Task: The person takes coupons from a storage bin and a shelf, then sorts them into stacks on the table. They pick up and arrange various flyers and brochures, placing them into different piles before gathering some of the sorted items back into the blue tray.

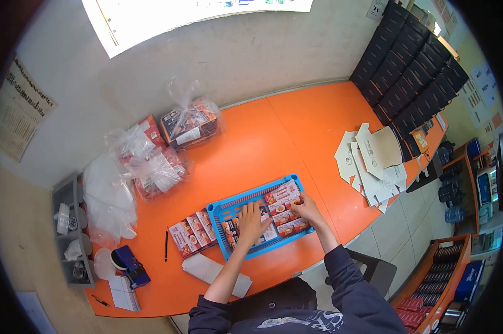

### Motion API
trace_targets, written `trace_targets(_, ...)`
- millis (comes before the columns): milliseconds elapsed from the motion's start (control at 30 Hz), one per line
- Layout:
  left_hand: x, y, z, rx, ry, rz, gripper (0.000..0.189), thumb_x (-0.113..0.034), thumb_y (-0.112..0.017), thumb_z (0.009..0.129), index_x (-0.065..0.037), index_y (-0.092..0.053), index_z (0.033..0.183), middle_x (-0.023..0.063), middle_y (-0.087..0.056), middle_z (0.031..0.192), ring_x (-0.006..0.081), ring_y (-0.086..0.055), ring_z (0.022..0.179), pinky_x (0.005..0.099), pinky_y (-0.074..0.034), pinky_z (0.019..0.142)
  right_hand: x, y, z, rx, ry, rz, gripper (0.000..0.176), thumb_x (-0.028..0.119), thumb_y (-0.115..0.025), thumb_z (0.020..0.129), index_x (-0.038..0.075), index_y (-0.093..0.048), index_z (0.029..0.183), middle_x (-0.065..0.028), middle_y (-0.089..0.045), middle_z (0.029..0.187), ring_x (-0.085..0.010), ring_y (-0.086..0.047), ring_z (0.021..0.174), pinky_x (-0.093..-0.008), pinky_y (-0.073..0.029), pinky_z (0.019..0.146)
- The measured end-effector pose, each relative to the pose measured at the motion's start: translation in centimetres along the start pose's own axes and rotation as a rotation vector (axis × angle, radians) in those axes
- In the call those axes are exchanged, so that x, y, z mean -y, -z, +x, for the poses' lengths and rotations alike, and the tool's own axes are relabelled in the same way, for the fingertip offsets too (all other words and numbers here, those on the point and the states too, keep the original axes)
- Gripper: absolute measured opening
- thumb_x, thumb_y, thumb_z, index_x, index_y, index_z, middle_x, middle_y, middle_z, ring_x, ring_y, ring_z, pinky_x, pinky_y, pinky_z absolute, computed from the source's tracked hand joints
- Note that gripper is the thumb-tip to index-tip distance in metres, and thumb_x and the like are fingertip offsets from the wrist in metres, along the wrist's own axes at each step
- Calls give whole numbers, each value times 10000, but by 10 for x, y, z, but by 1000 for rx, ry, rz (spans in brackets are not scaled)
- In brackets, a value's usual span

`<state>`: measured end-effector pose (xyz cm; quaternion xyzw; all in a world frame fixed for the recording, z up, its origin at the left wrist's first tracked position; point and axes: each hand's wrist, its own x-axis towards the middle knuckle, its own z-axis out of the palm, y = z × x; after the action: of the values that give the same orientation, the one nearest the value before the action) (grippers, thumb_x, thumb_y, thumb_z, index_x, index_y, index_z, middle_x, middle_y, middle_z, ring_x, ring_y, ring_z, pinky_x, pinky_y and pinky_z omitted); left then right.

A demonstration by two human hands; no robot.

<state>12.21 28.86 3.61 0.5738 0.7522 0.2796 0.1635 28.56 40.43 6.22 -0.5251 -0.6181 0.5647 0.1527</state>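
A blue plastic basket (211,214) on the orange table holds rows of small printed boxes. Over its middle, my left hand (252,222) rests on the boxes with its fingers spread. At the basket's right side, my right hand (307,210) has its fingers bent at the edge of the red and white boxes (283,193); whether they grip one is too small to tell. Left of the basket, more red and white boxes (191,232) lie in a row. White folded cards (207,268) lie just below them.
Bagged boxes (190,123) and clear plastic bags (109,195) lie at the back left. A grey organizer (70,222), a blue tape dispenser (131,267) and a pen (165,246) are left. Flattened cartons (374,161) and stacked black boxes (410,67) stand right.
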Motion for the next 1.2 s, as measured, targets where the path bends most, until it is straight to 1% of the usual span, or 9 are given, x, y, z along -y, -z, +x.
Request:
trace_targets(100, 12, -10, -6, -62, -111, -8, 490, -205, -659, 701, -39, -469, 1121, 128, -457, 1037, 299, -439, 976, 413, -352, 815, -10, -3, 11, 60, -102, 0, 367, 82, -606, 711, -33, -500, 1043, -99, -593, 858, -159, -582, 725, -275, -488, 655)
trace_targets(300, 19, -13, -9, -49, -105, -63, 440, -174, -628, 724, -33, -480, 1113, 137, -448, 1032, 304, -435, 969, 420, -348, 829, 1, -24, -9, -230, 74, -446, 501, 124, -634, 689, -43, -431, 1116, -170, -579, 830, -335, -591, 780, -394, -481, 705)
trace_targets(400, 18, -14, -9, -62, -92, -81, 444, -173, -631, 719, -32, -480, 1111, 137, -443, 1034, 305, -430, 975, 425, -349, 832, 5, -32, -28, -375, 358, -669, 623, 146, -652, 692, -41, -356, 1208, -194, -529, 921, -359, -563, 830, -421, -469, 714)
trace_targets(500, 20, -17, -9, -77, -98, -71, 450, -176, -634, 715, -31, -479, 1113, 135, -439, 1037, 304, -427, 979, 423, -354, 831, 14, -35, -36, -382, 264, -736, 694, 139, -663, 680, -24, -320, 1260, -188, -488, 1004, -352, -530, 903, -437, -453, 738)
trace_targets(600, 20, -18, -9, -76, -88, -73, 453, -177, -636, 712, -32, -480, 1112, 131, -440, 1036, 302, -426, 981, 421, -356, 834, 23, -40, -39, -401, 197, -749, 731, 122, -680, 670, -2, -314, 1290, -168, -496, 967, -334, -527, 893, -438, -432, 750)
trace_targets(800, 19, -17, -9, -92, -82, -88, 450, -180, -637, 705, -38, -491, 1106, 127, -441, 1040, 297, -427, 987, 422, -355, 839, 37, -40, -50, -480, 367, -1031, 569, 98, -668, 673, 76, -462, 1203, -131, -507, 1004, -285, -500, 908, -420, -391, 794)
trace_targets(900, 16, -15, -9, -88, -60, -61, 436, -196, -631, 709, -42, -501, 1096, 123, -449, 1032, 294, -428, 985, 422, -352, 842, 19, -37, -43, -488, 602, -963, 461, 94, -655, 681, 68, -526, 1123, -133, -512, 987, -293, -485, 933, -414, -404, 784)
trace_targets(1067, 11, -13, -8, -103, -7, -30, 448, -244, -641, 709, -44, -505, 1086, 120, -460, 1020, 295, -424, 989, 415, -342, 845, -18, -44, -35, -403, 581, -891, 344, 78, -607, 711, 63, -566, 1052, -144, -510, 1016, -302, -486, 938, -402, -407, 809)
trace_targets(1200, 11, -17, -8, -155, -4, -1, 510, -336, -672, 690, -40, -516, 1075, 113, -470, 1001, 289, -421, 980, 418, -322, 845, 8, -43, -49, -399, 493, -869, 372, 67, -601, 704, 75, -560, 1074, -155, -511, 1015, -311, -487, 960, -403, -422, 804)
